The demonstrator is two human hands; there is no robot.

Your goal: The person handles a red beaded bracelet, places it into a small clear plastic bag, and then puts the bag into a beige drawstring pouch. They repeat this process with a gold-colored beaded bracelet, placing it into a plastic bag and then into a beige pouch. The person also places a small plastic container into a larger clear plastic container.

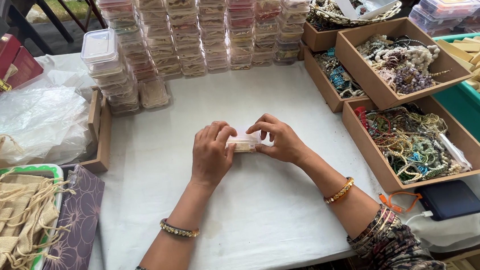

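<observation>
- Both hands met mid-table on the white cloth [258, 219] — a small clear box [244, 141] sat pinched between them.
- Left hand [212, 154] curled over the box's left end, fingers [224, 134] bent and closed on its top edge.
- Right hand [280, 139] gripped the right end, fingertips [255, 127] pressed on the lid.
- Box rested low, touching the cloth, only its middle showing between the fingers.
- Behind stood box stacks [203, 29]; to the right, trays of beads [411, 138] — well apart from the hands.
</observation>
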